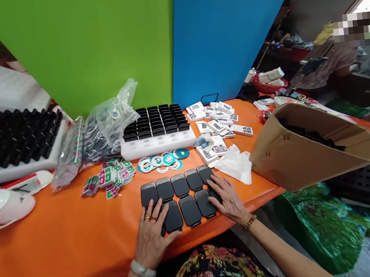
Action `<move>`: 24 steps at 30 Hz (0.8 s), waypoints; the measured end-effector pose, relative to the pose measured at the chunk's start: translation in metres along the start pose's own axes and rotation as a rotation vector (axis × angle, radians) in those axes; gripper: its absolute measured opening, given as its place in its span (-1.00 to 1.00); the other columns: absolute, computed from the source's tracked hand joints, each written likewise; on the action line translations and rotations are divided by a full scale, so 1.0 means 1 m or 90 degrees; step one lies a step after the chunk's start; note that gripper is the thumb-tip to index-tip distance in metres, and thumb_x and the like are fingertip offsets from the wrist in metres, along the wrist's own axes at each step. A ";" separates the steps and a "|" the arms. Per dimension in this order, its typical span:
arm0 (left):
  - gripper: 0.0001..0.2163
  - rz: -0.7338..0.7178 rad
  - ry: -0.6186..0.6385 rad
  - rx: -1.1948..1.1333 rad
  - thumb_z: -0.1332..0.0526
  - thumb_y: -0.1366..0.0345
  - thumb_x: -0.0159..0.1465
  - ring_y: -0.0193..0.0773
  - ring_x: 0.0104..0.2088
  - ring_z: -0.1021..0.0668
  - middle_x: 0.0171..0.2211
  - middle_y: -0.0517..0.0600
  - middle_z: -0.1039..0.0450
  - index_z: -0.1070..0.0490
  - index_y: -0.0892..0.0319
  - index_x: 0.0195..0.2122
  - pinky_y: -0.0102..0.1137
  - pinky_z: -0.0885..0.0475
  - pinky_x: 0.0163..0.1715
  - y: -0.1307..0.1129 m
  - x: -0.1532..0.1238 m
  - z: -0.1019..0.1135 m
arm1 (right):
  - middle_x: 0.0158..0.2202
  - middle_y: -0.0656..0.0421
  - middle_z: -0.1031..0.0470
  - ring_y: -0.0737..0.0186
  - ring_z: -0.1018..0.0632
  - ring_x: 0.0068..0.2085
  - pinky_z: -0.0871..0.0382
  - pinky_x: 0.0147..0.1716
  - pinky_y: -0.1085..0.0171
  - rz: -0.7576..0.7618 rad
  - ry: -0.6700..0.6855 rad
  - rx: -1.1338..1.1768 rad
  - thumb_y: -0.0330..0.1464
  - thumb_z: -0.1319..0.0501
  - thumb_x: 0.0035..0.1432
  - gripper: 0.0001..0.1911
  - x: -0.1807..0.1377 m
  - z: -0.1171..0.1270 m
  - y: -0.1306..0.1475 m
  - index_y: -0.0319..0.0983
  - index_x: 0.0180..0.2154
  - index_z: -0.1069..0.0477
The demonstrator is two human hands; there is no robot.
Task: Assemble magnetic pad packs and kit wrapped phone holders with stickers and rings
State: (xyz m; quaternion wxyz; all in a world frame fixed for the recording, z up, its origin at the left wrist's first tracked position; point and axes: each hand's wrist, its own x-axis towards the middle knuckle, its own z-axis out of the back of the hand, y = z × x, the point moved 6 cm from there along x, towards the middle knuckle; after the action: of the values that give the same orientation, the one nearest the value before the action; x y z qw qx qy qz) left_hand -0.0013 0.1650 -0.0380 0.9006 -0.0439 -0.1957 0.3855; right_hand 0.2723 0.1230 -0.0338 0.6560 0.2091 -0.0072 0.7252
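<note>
1. I am viewing a long, orange-covered table; its front edge is running close to the lower row of work, so a careless forearm could be sweeping pieces off.
2. A tall, open brown cardboard box is standing at the right, holding dark pieces I am not resolving; it is leaning outward, and a knock could be tipping it.
3. A wide white foam tray at far left is carrying dense rows of glossy black parts.
4. A smaller white foam block is holding upright black flat pieces in columns.
5. A clear, crumpled plastic bag is containing grey ring-like pieces.
6. I am seeing the left hand and right hand resting at opposite ends of the work, fingers spread apart, clamping nothing.
7. Flat black rounded-square cases are lying in two rows between and under the fingers; uneven inward pressure could be making edges overlap, or rubbing could be scratching faces.
</note>
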 end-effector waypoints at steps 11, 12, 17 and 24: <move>-0.30 -0.026 -0.061 0.013 -0.21 -0.09 0.15 0.12 0.24 -0.26 0.22 0.09 -0.26 -0.13 0.06 0.27 0.00 -0.27 0.13 0.014 -0.002 -0.008 | 0.23 -0.03 -0.23 0.01 -0.25 0.24 -0.21 0.17 -0.05 -0.063 -0.141 0.135 -0.21 -0.06 0.27 -0.45 -0.002 0.025 -0.005 -0.23 0.24 -0.11; -0.31 -0.014 -0.074 -0.004 -0.19 -0.08 0.17 0.12 0.24 -0.26 0.23 0.11 -0.25 -0.11 0.06 0.28 0.01 -0.27 0.13 0.016 -0.002 -0.007 | 0.22 -0.03 -0.24 0.02 -0.26 0.24 -0.21 0.17 -0.04 -0.070 -0.158 0.150 -0.22 -0.06 0.27 -0.45 -0.003 0.027 -0.007 -0.23 0.24 -0.10; -0.38 0.137 -0.156 -0.065 -0.09 -0.08 0.24 0.11 0.21 -0.30 0.24 0.17 -0.20 -0.11 0.08 0.26 0.05 -0.29 0.13 0.019 -0.009 0.013 | 0.20 -0.04 -0.27 0.01 -0.28 0.22 -0.22 0.16 -0.05 -0.067 -0.200 0.200 -0.23 -0.06 0.28 -0.48 -0.008 0.030 -0.009 -0.23 0.22 -0.12; -0.44 0.214 -0.218 -0.098 -0.09 -0.05 0.25 0.04 0.19 -0.34 0.23 0.06 -0.23 -0.12 -0.03 0.25 -0.01 -0.31 0.15 -0.025 -0.035 0.035 | 0.13 -0.09 -0.34 -0.01 -0.35 0.16 -0.29 0.09 -0.04 -0.079 -0.245 0.214 -0.18 -0.04 0.29 -0.48 -0.011 0.027 -0.016 -0.29 0.20 -0.16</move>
State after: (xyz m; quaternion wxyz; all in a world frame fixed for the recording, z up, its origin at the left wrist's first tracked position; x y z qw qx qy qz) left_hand -0.0195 0.1202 -0.0112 0.7715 -0.0783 -0.3645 0.5156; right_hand 0.2958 0.1067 -0.0164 0.6420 0.4493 0.0019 0.6213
